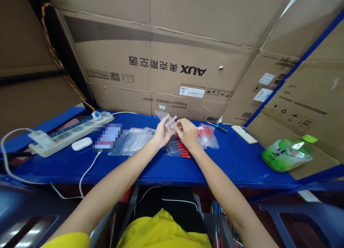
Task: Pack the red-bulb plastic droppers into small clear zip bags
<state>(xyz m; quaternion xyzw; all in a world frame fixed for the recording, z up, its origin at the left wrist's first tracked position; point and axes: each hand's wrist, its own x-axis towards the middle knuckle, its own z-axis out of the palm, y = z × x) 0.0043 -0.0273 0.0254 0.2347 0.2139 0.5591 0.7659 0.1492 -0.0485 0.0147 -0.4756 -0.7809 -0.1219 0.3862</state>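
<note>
Above the middle of the blue table, my left hand (162,133) pinches a clear plastic bag (162,115), its corner pointing up and away from me. Fingers closed, my right hand (189,134) grips the same bag from the right; whatever lies inside the bag is too small to make out. Below both hands are several thin clear pieces with red ends (185,153), partly hidden by my right wrist. To the right lies a filled clear bag (213,139) with red-ended pieces in it. Flat clear bags (137,139) are piled left of my left hand.
On the left are a power strip (77,130) with cables, a white earbud case (81,143) and a blurred phone (109,136). A screwdriver (221,128), a white slab-like device (244,134) and a green bottle (286,155) lie right. Cardboard (161,36) walls the back.
</note>
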